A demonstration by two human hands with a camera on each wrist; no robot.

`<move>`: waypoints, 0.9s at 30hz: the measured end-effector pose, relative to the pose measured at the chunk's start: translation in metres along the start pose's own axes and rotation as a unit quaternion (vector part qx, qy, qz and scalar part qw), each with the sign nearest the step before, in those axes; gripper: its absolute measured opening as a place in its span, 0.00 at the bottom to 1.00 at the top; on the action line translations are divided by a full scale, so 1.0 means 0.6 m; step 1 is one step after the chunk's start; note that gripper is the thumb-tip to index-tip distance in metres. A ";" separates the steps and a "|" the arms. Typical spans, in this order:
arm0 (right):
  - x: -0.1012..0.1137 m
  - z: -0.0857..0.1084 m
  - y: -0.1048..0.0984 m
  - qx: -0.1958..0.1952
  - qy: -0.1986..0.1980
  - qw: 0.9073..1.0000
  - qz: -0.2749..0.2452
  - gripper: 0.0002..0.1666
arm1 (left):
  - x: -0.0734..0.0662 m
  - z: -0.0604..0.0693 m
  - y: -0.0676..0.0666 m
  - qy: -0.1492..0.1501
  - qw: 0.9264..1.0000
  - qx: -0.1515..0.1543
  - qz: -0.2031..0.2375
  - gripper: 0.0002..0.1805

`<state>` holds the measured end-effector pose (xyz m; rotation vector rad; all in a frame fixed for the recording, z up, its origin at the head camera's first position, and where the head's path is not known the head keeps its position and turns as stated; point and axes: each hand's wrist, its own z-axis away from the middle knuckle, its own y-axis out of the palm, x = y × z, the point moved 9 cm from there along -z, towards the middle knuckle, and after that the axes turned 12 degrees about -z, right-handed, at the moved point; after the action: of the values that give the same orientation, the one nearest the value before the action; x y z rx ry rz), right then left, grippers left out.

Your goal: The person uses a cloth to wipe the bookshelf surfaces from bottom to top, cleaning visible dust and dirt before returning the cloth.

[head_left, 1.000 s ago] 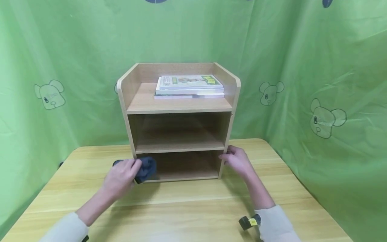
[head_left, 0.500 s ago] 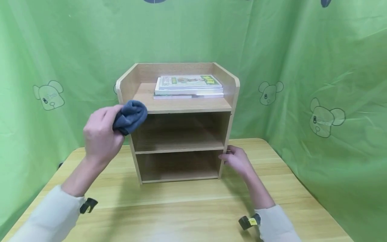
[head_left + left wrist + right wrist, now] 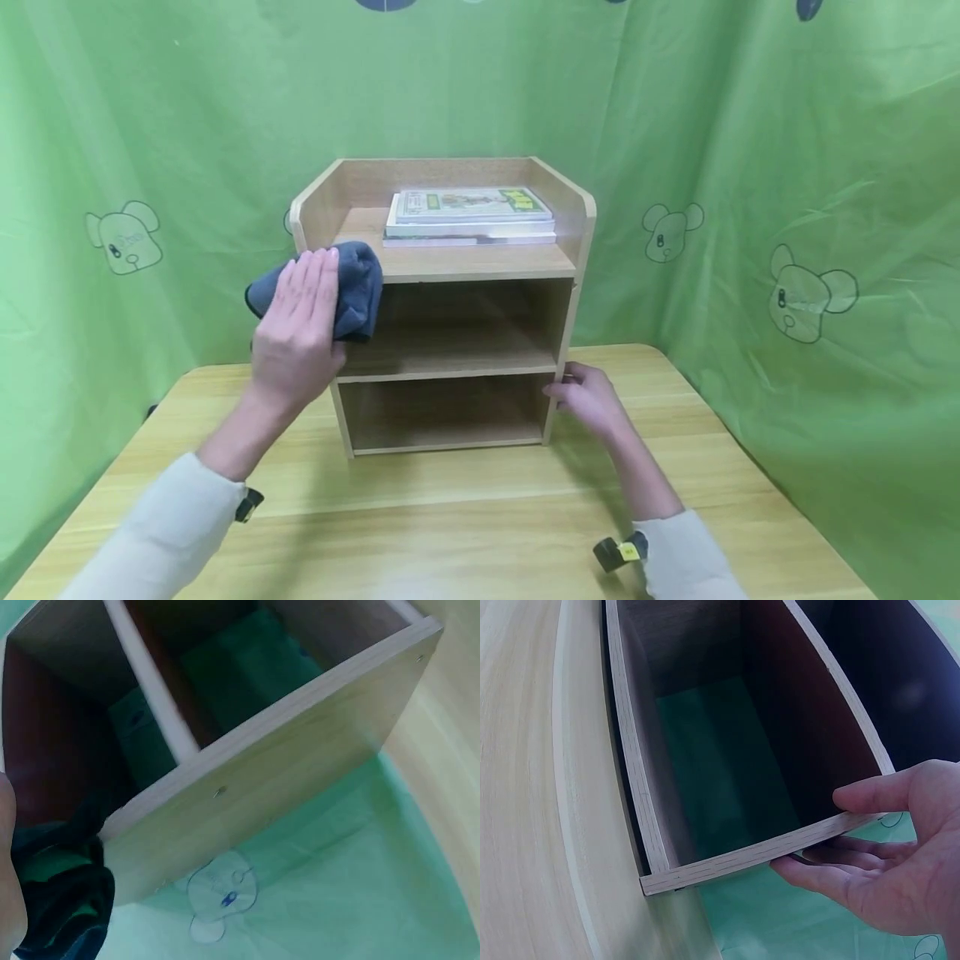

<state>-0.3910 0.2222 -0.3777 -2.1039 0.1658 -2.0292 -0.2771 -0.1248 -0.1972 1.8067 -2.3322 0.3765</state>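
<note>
A small wooden shelf unit (image 3: 450, 367) stands on the table. My left hand (image 3: 296, 342) holds a dark blue-grey cloth (image 3: 358, 287) against its left front edge, around the level of the top board. The fingers lie side by side over the cloth; the thumb is hidden in the head view. In the left wrist view the bunched cloth (image 3: 67, 900) sits at the edge of the side panel (image 3: 247, 772). Low on the unit's right side, my right hand (image 3: 907, 862) grips the panel, thumb inside and fingers outside.
A short stack of books (image 3: 472, 217) lies on the top board. Two open compartments lie below it. The light wooden table (image 3: 465, 517) spreads out in front. A green curtain (image 3: 480, 83) with mouse drawings hangs behind and at both sides.
My left hand has risen with the cloth from the unit's lower left edge to its upper left edge, and its fingers now lie flatter over the cloth. The right hand keeps its place.
</note>
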 end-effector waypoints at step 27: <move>0.007 0.001 -0.001 -0.013 -0.017 1.000 -0.010 0.30 | -0.275 -0.082 0.118 0.144 0.989 0.003 0.017 0.27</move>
<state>-0.3904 0.2219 -0.3736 -2.1623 0.1656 -2.0126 -0.3049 0.0590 -0.2039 1.5941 -2.1664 0.6055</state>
